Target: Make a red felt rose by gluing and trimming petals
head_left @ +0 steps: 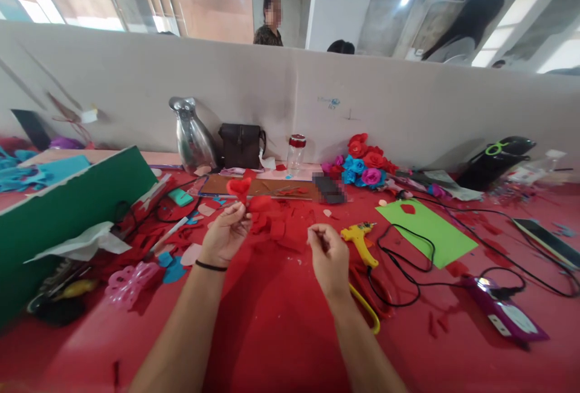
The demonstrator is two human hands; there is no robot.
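Note:
My left hand [229, 231] pinches the base of a small red paper flower [239, 187] and holds it upright above the table. My right hand [328, 254] is closed, thumb against the fingers; whatever it may hold is too small to make out. Beyond and between both hands lie several red paper pieces [276, 228]. Just right of my right hand is a yellow hot glue gun [360, 242], its black cord trailing off to the right. Scissors with a yellow handle [366, 311] lie partly hidden behind my right wrist.
A green board [81, 217] stands at left, near a pink plastic flower-shaped item [131, 284]. A steel jug [193, 136], a dark bag [241, 146] and a glass jar [296, 154] line the partition. At right are finished flowers [369, 163], a lime sheet [426, 233] and a purple power strip [507, 311].

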